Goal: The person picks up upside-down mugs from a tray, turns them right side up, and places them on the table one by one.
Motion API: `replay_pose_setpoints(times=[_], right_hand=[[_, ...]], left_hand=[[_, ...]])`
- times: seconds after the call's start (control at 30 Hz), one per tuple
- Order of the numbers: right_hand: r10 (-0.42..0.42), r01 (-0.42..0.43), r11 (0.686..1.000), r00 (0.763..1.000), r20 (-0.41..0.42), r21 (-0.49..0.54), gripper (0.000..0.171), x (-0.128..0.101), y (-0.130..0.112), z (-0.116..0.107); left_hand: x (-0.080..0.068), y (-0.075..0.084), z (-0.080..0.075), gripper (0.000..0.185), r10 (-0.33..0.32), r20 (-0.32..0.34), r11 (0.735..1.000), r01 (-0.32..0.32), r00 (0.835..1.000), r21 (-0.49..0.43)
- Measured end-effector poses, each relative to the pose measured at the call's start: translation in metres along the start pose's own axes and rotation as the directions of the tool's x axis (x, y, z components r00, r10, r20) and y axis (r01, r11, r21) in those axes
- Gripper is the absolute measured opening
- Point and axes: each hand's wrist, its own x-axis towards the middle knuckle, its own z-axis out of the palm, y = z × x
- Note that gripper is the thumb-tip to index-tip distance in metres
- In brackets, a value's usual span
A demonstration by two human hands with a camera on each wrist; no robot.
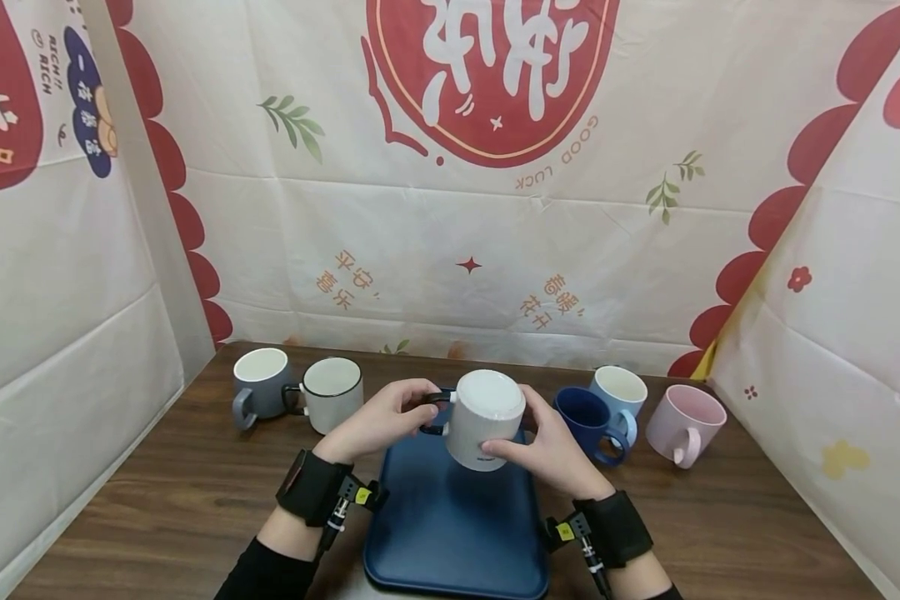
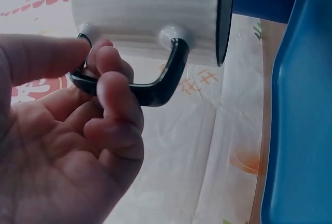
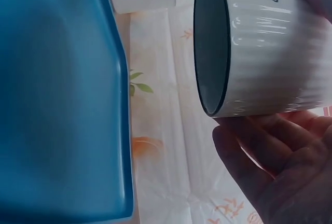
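A white ribbed mug (image 1: pixel 480 425) with a black handle (image 2: pixel 155 93) and black rim is held upside down above the dark blue tray (image 1: pixel 457 533). In the head view its white base faces up, while the right wrist view shows its dark opening pointing at the tray. My left hand (image 1: pixel 378 417) pinches the handle, fingers curled through and around it in the left wrist view. On the other side, my right hand (image 1: pixel 551 446) grips the mug's body, thumb on the near wall and fingers behind. Small lettering shows on the wall.
Left of the tray stand a grey-blue mug (image 1: pixel 268 396) and another white mug (image 1: pixel 337 400) with a black rim. To the right are a dark blue mug (image 1: pixel 583 417), a light blue mug (image 1: pixel 621 390) and a pink mug (image 1: pixel 682 421). Printed cloth (image 1: pixel 450 217) encloses the wooden table (image 1: pixel 180 492).
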Motion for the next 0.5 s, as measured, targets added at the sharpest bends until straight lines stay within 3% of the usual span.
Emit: replay_pose_setpoints(times=[0.5], right_hand=[[0.039, -0.038, 0.999, 0.999, -0.005, 0.031, 0.066, -0.0011, -0.0039, -0.0040]], left_hand=[[-0.0004, 0.0045, 0.0022, 0.020, 0.041, -0.044, 0.997, -0.044, 0.998, -0.066]])
